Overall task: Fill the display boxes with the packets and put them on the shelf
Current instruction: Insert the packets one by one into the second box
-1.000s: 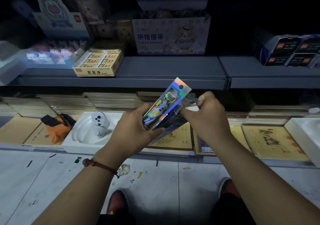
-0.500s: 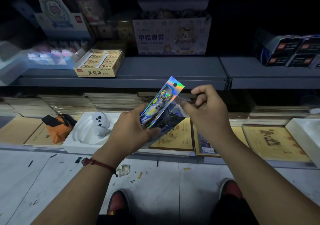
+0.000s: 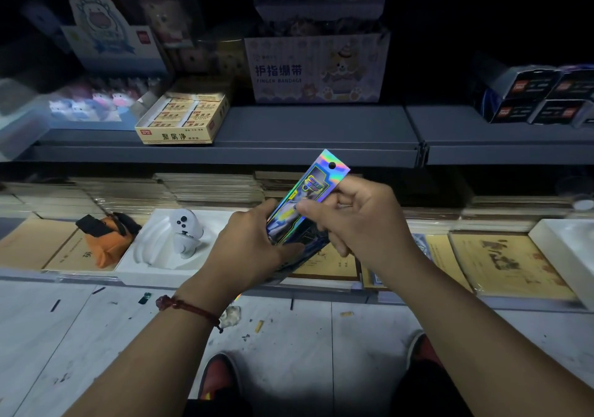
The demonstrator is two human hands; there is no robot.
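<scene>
We note bare grey shelf [image 3: 321,124] between the eraser box [image 3: 183,120] and the black boxes [image 3: 540,95]. Its front edge sits just above our packet [image 3: 316,188], which is held in mid-air. Left hand [image 3: 250,243] grips the packet's lower end; right hand [image 3: 360,220] pinches its upper side. Packet: tilted, rainbow foil, punched hang-hole on top.

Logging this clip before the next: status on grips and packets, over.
Left grip holds the packet bundle at its lower end. Right grip pinches the top holographic packet. Nothing between hands and grey shelf.
</scene>
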